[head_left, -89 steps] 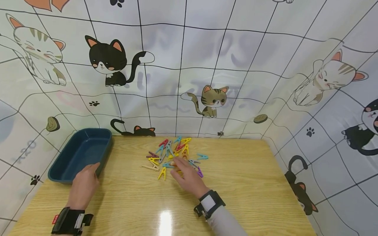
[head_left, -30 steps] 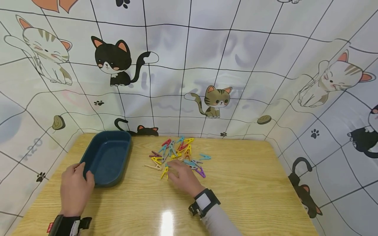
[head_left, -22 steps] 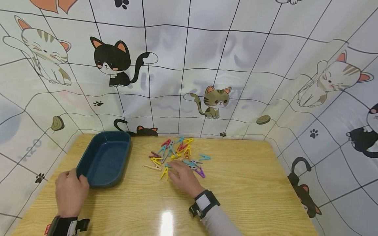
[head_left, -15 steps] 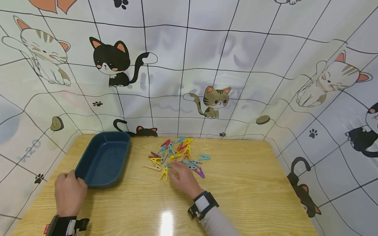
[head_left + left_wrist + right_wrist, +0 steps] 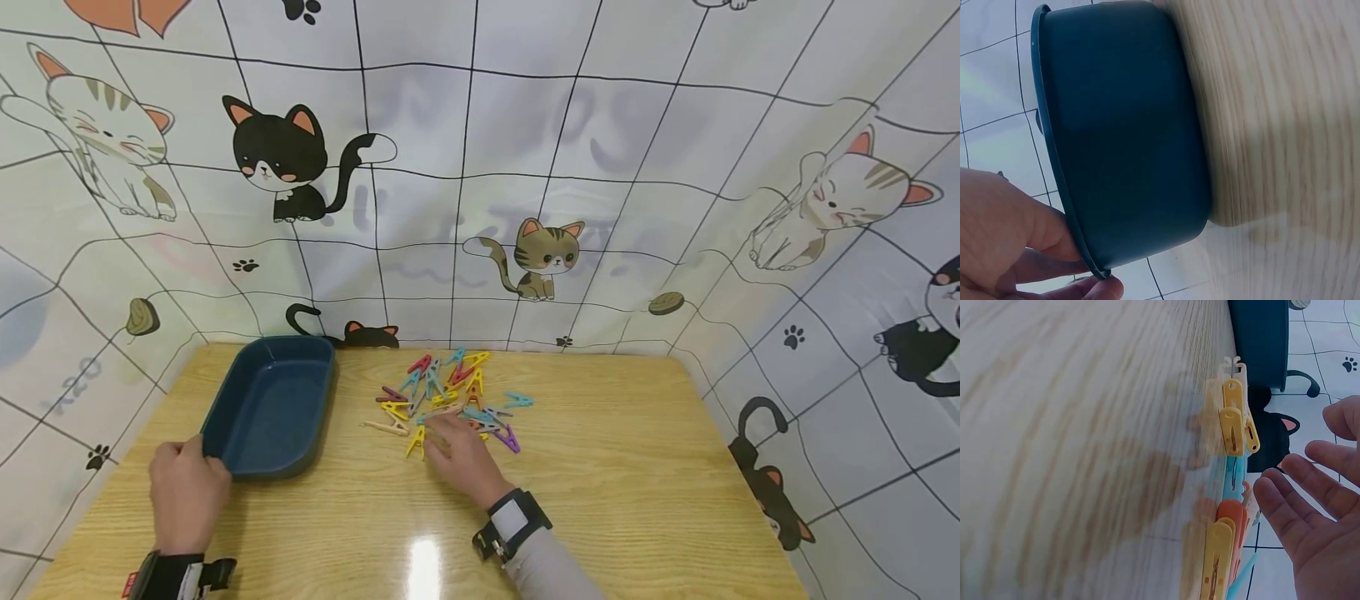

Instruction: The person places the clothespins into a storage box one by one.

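A dark blue plastic basin [image 5: 270, 408] rests on the wooden table at the left. My left hand [image 5: 187, 497] pinches its rim at the near left corner; the left wrist view shows thumb and fingers [image 5: 1102, 289] on either side of the rim. A loose pile of coloured clothespins [image 5: 433, 379] lies to the right of the basin. My right hand [image 5: 467, 462] hovers at the near side of the pile. In the right wrist view its fingers [image 5: 1279, 500] are spread and fairly straight, holding nothing, beside yellow, orange and blue clothespins [image 5: 1233, 428].
The wooden table [image 5: 637, 483] ends at a cat-patterned sheet [image 5: 420, 192] behind and at the sides. A blue clothespin [image 5: 518, 400] lies slightly apart on the pile's right, and a beige one [image 5: 387, 426] on its left.
The basin has moved right, towards the clothespins. My left hand has shifted from its near right side to its near left corner and taken the rim. My right hand has stayed by the pile.
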Tool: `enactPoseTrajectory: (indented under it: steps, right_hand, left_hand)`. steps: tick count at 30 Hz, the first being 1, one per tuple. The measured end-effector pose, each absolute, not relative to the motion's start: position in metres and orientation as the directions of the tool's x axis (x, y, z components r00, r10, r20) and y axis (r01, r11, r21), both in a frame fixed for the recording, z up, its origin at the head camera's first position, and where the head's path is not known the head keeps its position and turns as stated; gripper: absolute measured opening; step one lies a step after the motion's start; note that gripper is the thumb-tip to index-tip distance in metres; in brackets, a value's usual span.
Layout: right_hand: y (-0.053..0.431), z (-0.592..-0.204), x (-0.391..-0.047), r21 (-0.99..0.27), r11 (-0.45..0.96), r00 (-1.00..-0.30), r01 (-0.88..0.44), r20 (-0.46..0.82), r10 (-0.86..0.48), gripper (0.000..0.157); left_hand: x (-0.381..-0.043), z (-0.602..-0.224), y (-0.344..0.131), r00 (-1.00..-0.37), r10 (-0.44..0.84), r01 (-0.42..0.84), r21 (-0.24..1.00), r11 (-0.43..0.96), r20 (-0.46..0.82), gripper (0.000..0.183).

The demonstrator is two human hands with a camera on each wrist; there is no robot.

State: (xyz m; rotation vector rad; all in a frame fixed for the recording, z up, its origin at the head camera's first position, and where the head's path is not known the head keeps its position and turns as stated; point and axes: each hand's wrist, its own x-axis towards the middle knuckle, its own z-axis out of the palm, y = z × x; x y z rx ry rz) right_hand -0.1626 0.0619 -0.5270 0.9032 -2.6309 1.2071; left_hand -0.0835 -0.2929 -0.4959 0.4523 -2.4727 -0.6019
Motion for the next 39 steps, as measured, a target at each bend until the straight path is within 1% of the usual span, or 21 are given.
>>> enactPoseTrajectory:
  steps: [4,9,14,19,30,34,39]
  right_hand:
    - [0.060,-0.526,-0.162,-0.654,0.498,-0.809,-0.569,0.336,-0.483,0.034]
    - [0.059,-0.526,-0.160,-0.635,0.500,-0.797,-0.588,0.351,-0.491,0.035]
    - [0.060,-0.526,-0.159,-0.621,0.510,-0.794,-0.595,0.358,-0.491,0.035]
    - [0.061,-0.525,-0.158,-0.644,0.498,-0.802,-0.581,0.347,-0.487,0.036]
    - [0.064,-0.525,-0.157,-0.654,0.506,-0.814,-0.563,0.332,-0.477,0.036]
    - [0.065,-0.525,-0.157,-0.663,0.516,-0.826,-0.543,0.310,-0.470,0.037]
    - [0.068,-0.525,-0.158,-0.679,0.519,-0.837,-0.519,0.282,-0.469,0.038]
  left_hand:
    - [-0.085,-0.495,-0.286,-0.797,-0.433,-0.186,0.511,0.839,0.420,0.038]
    - [-0.085,-0.496,-0.277,-0.794,-0.414,-0.158,0.507,0.847,0.444,0.036]
    - [-0.085,-0.495,-0.268,-0.810,-0.410,-0.167,0.506,0.846,0.419,0.036]
    - [-0.087,-0.494,-0.260,-0.825,-0.401,-0.167,0.506,0.846,0.399,0.035]
    - [-0.090,-0.495,-0.242,-0.829,-0.356,-0.112,0.496,0.861,0.432,0.032]
    - [-0.090,-0.495,-0.236,-0.831,-0.339,-0.090,0.496,0.864,0.441,0.031]
    - [-0.092,-0.497,-0.230,-0.823,-0.303,-0.042,0.480,0.876,0.481,0.030]
